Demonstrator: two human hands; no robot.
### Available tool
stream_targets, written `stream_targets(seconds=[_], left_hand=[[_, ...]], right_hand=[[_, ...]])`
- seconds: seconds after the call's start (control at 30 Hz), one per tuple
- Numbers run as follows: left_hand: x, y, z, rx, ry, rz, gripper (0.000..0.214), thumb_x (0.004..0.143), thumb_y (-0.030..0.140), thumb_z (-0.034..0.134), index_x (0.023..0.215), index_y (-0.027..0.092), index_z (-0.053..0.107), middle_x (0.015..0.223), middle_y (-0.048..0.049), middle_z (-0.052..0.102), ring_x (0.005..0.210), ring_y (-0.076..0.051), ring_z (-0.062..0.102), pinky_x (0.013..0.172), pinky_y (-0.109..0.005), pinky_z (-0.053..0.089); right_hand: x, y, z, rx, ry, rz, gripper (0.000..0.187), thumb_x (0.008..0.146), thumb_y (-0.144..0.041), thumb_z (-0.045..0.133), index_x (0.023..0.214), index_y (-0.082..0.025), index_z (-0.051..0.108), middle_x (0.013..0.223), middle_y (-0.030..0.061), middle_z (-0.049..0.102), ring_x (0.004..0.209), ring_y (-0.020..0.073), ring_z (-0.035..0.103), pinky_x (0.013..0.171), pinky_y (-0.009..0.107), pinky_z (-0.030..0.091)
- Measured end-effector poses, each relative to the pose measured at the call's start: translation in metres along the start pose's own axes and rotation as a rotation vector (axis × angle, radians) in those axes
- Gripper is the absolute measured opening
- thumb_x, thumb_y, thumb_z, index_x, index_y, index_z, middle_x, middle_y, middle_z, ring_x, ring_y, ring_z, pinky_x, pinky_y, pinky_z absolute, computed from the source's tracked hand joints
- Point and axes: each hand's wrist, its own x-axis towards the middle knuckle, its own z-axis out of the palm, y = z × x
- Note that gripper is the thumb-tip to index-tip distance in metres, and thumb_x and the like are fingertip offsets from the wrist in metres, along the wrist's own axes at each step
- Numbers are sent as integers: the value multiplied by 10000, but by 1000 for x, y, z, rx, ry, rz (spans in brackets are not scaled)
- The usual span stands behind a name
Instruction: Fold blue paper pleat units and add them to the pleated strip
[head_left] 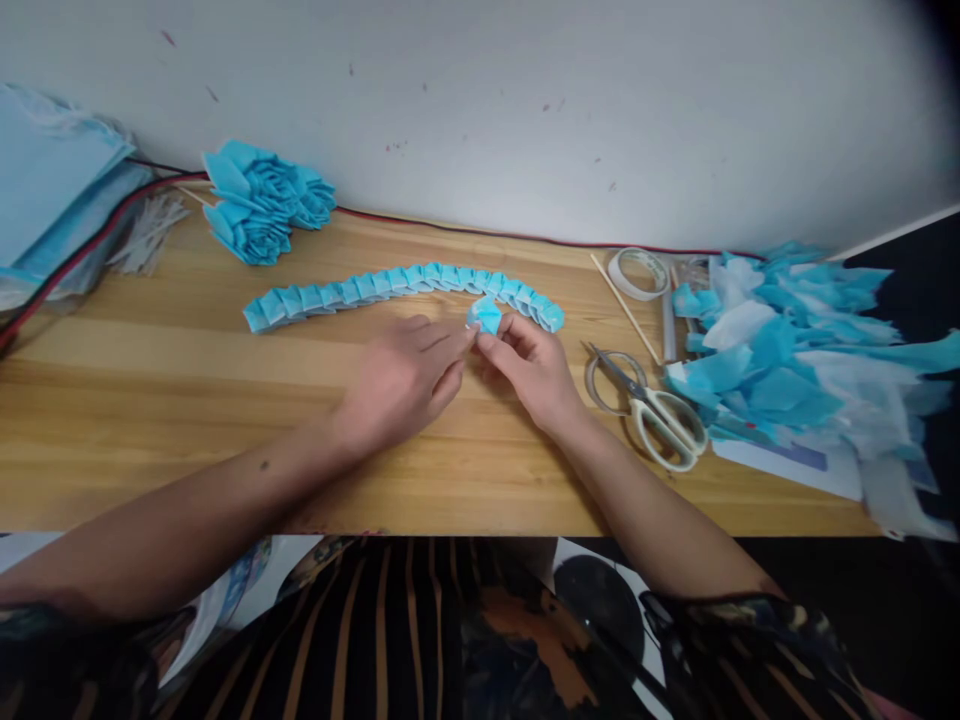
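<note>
Between my two hands, a small folded light-blue piece (485, 316) is pinched by the fingertips, above the middle of the table. My left hand (405, 372) meets it from the left, thumb and fingers closed at its lower edge. On the other side my right hand (529, 365) grips it between thumb and curled forefinger. Just behind lies a curved row of similar folded blue pieces (375, 288), lined up side by side. The right end of that row is close to my right fingers. Some fingertips are hidden behind the piece.
Blue folded flowers (259, 200) lie at the back left, near a stack of blue sheets (56, 190) and thin white strips (150, 232). On the right are scissors (660, 415), tape rolls (637, 272), a wooden stick (626, 308) and a heap of blue and white scraps (787, 350).
</note>
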Motion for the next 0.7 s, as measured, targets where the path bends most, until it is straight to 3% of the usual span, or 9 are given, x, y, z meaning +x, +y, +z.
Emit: stream_targets(seconds=[0.1,0.27,0.37,0.5,0.7], left_hand=[[0,0,-1,-159,42,-55,249,1010,212,493,1059,188,736,837,-47,721,808,-192,655,764,-327,501],[3,-8,-1,-585,218,-391,192,940,270,597,1072,192,713,838,-15,707,760,-150,633,711,-283,497],[8,-11,-2,-799,109,-513,285,895,358,660,1110,175,702,904,-38,732,817,-171,656,737,-297,517],[12,-11,-6,-932,-86,-556,277,862,406,677,1013,177,719,980,-48,755,911,-203,674,827,-340,533],[9,-11,-1,-925,-172,-601,202,815,391,684,855,196,652,838,-17,688,805,-192,640,754,-335,510]], right_hand=[[0,0,0,-13,0,11,297,866,-403,678,698,-235,501,634,-44,529,604,115,467,593,281,350],[1,-2,-2,-29,-7,27,283,866,-367,651,681,-233,484,641,-39,521,625,120,476,620,290,368],[0,-4,-2,-60,-61,2,248,848,-368,644,694,-228,508,666,-35,518,640,119,464,622,289,364],[0,-5,0,-137,-86,-26,257,804,-376,642,673,-229,476,661,-44,459,615,107,393,575,279,311],[-2,-2,2,-206,-94,-49,237,790,-363,627,678,-229,467,660,-45,447,603,104,389,564,278,299]])
